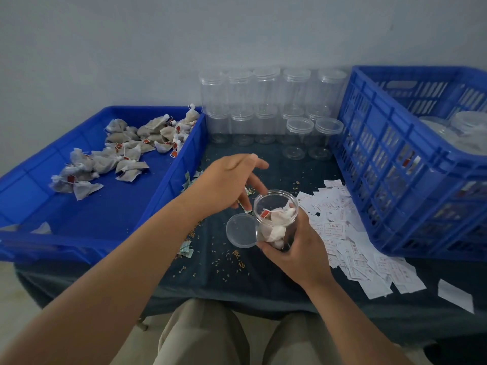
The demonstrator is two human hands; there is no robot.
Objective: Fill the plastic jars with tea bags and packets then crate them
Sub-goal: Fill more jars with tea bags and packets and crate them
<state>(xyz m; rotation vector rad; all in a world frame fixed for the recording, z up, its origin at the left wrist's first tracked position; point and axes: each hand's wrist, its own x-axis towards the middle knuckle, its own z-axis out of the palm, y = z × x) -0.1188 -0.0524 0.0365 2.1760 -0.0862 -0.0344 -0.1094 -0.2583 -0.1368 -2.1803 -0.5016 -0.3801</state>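
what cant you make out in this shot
Head view only:
1. How many white tea bags are in the clear plastic jar: the right hand wraps its lower part.
2. Whether the left hand pinches anything: motion blur, jar rim in front.
3. Print on the white paper slips: too small.
4. Lidded jars inside the blue slatted plastic crate: hidden by its wall, cut by the right edge.

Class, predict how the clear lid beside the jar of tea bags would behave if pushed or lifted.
The lid looks thin, clear plastic: probably light yet fairly stiff. Its smooth surface may slip when pinched. A shallow disc, it would likely slide on the dark cloth, not tip.
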